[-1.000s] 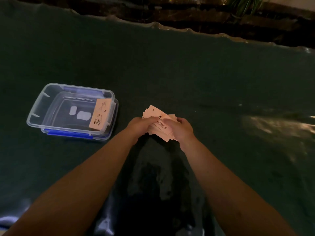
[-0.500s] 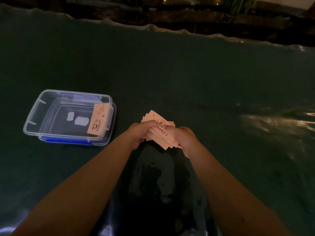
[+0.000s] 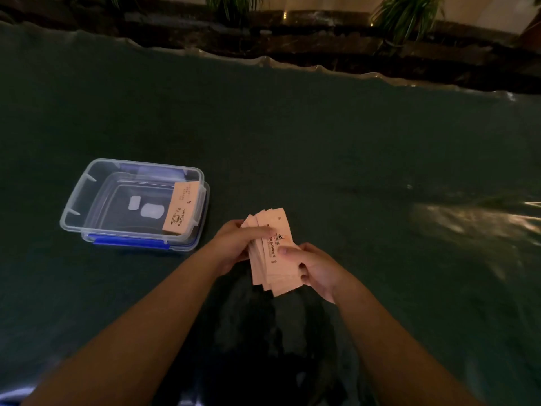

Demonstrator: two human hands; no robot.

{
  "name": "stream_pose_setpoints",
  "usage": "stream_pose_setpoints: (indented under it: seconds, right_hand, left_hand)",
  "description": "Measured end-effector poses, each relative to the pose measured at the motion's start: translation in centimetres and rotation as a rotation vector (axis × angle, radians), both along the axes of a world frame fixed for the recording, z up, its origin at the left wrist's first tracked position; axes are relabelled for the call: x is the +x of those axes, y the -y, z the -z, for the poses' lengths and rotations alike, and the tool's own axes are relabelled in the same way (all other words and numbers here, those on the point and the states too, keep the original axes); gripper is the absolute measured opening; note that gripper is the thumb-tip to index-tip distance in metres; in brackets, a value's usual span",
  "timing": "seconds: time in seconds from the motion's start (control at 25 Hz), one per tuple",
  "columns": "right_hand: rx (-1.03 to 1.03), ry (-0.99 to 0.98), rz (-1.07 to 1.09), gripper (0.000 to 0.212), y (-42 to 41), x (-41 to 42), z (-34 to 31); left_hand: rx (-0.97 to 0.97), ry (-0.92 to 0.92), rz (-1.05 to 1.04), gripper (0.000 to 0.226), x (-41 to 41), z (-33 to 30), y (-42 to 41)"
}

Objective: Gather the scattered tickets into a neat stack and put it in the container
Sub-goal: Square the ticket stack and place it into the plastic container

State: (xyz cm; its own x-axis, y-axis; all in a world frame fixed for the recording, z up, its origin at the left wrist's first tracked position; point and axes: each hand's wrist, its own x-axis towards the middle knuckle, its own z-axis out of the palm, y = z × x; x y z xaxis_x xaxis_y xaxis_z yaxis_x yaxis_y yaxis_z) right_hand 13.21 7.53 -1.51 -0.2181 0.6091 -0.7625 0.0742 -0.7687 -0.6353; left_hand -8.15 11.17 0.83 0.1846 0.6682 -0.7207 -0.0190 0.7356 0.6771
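Observation:
A bundle of pale pink tickets (image 3: 270,259) is held above the dark green table, slightly fanned, its long side pointing away from me. My left hand (image 3: 237,244) grips its left edge with the thumb on top. My right hand (image 3: 314,266) holds the right edge, thumb pressed on the printed face. To the left stands a clear plastic container (image 3: 87,183) with blue clips. One ticket (image 3: 181,209) with a coffee cup print leans inside against its right wall.
The table is covered by a dark green cloth (image 3: 322,142) under a glossy film with a wavy far edge. Beyond it runs a dark ledge with potted plants (image 3: 407,13). A bright reflection (image 3: 468,221) lies on the film at the right.
Both hands have turned the ticket bundle from a slanted fan to a more upright, tighter pack. The view has shifted, and the container has not moved.

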Motion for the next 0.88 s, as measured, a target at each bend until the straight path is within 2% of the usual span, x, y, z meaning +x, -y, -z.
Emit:
stream_pose_setpoints:
  seconds: [0.08, 0.2, 0.32, 0.4, 0.52, 0.68, 0.8, 0.88]
  right_hand:
    - [0.015, -0.043, -0.036, 0.089, 0.3, -0.7, -0.5]
    - [0.048, -0.131, -0.046, 0.079, 1.1, -1.8, -0.8]
    - [0.068, -0.178, -0.04, 0.073, 2.2, -2.7, -0.6]
    - [0.085, -0.192, -0.033, 0.067, 3.1, -3.3, -0.1]
    - [0.155, -0.156, -0.036, 0.066, 3.9, -3.8, 0.4]
    - [0.331, -0.008, -0.145, 0.068, 3.5, -4.1, 0.5]
    - [0.438, 0.049, -0.073, 0.09, 3.4, -4.6, 0.3]
    - [0.52, 0.044, -0.066, 0.097, 3.5, -4.8, 0.6]
  left_hand:
    - [-0.002, 0.038, -0.093, 0.08, 0.3, -0.4, 1.1]
    - [-0.078, 0.044, -0.16, 0.054, 0.9, -0.8, 2.6]
    - [-0.141, 0.072, -0.092, 0.046, 0.7, -1.0, 3.4]
    - [-0.141, 0.062, -0.027, 0.049, 0.2, -1.0, 3.9]
    - [-0.019, -0.004, 0.09, 0.056, -0.6, -0.7, 4.5]
    - [0.157, -0.095, 0.173, 0.064, -1.6, -0.2, 5.1]
    - [0.293, -0.071, 0.213, 0.069, -2.3, 0.5, 5.4]
    - [0.362, -0.039, 0.21, 0.076, -2.5, 1.3, 5.7]
